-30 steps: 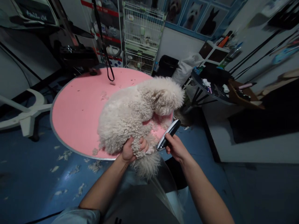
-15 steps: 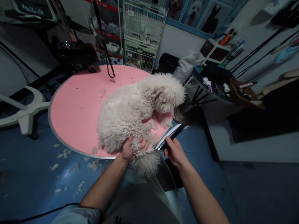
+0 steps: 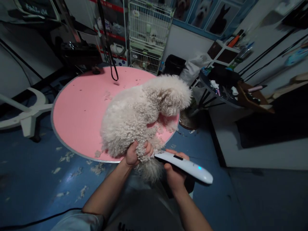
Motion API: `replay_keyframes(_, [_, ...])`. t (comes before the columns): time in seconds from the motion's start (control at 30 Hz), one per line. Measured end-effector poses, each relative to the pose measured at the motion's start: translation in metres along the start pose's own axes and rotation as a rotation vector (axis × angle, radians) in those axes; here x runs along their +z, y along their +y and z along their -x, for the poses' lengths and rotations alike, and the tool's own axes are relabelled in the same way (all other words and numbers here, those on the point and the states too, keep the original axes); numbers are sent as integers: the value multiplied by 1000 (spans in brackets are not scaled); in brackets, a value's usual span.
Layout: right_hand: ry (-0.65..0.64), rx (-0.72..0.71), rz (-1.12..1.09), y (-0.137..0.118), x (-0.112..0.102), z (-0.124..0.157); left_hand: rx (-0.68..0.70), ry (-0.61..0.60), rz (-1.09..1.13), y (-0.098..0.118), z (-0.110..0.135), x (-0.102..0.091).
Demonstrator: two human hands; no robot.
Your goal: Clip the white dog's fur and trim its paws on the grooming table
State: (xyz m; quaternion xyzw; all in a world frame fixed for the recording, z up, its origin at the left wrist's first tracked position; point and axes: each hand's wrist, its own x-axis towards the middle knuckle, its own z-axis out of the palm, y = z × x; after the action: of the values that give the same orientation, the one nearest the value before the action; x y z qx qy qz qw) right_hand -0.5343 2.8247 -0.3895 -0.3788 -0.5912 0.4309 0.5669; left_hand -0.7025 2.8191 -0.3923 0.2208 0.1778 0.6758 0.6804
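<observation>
A curly, off-white dog [image 3: 130, 112] lies on the round pink grooming table [image 3: 79, 128], its head toward the right edge. My left hand [image 3: 137, 153] is closed around one of its legs near the table's front edge. White-and-black hair clippers [image 3: 185, 165] with a lit blue light are gripped in my right hand [image 3: 176, 173]. Their blade end is at the leg, close beside my left fingers. Fluffy fur [image 3: 150, 171] hangs below the leg, past the table edge.
A black loop [image 3: 114, 72] hangs over the table's back. Fur clippings [image 3: 97, 168] litter the blue floor. A wheeled white stand base [image 3: 29, 112] is at left. Stacked cages [image 3: 148, 32] stand behind, and a small tool table [image 3: 223, 91] stands at right.
My right hand has turned the clippers so their white top faces up and their rear points lower right. The blade has come closer to the leg. My left hand keeps its hold.
</observation>
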Motion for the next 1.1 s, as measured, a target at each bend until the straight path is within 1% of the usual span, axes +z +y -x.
replay_keyframes(0.07, [6, -98, 46, -1, 4, 7, -5, 17, -16, 0, 0, 1])
replay_keyframes(0.1, [-9, -122, 72, -2, 5, 10, -6, 27, -27, 0, 0, 1])
replay_keyframes(0.17, [-51, -122, 102, -4, 8, 13, -3, 42, -40, 0, 1, 1])
replay_keyframes(0.2, [-60, -92, 95, -4, 8, 12, 0, 42, -39, 0, 1, 0])
replay_keyframes(0.27, [-17, 11, 16, -3, 7, 4, 5, 34, -26, -1, 2, -1])
replay_keyframes(0.33, [58, 165, -105, 0, 3, -11, 7, 29, -15, -3, 3, -3])
replay_keyframes(0.37, [68, 256, -157, 2, 1, -22, 9, 27, -14, -3, 3, -3])
replay_keyframes(0.4, [43, 356, -192, 2, -1, -33, 9, 23, -18, -4, 3, -4])
replay_keyframes(0.47, [-110, 540, -190, 2, -5, -55, 5, 14, -33, -5, 3, -6])
replay_keyframes(0.5, [-196, 605, -168, 1, -5, -64, 2, 10, -40, -5, 3, -6])
replay_keyframes(0.57, [-319, 669, -123, -2, -5, -76, -1, 4, -48, -6, 3, -7])
replay_keyframes(0.63, [-341, 667, -115, -4, -2, -77, 1, -7, -55, -6, 3, -7])
replay_keyframes(0.7, [-292, 595, -122, -5, 1, -68, 3, -8, -60, -7, 2, -6])
replay_keyframes(0.83, [-145, 305, -64, -4, 3, -34, 21, 18, -52, -6, 2, -4])
replay_keyframes(0.9, [-145, 185, -39, -3, 1, -21, 28, 20, -52, -5, 3, -4])
replay_keyframes(0.93, [-162, 149, -41, -3, 0, -17, 29, 23, -51, -4, 3, -4])
replay_keyframes(1.0, [-229, 143, -81, -3, -1, -14, 15, 24, -48, -2, 4, -4])
replay_keyframes(1.1, [-295, 247, -228, -4, -2, -20, -21, 18, -25, 0, 5, -4])
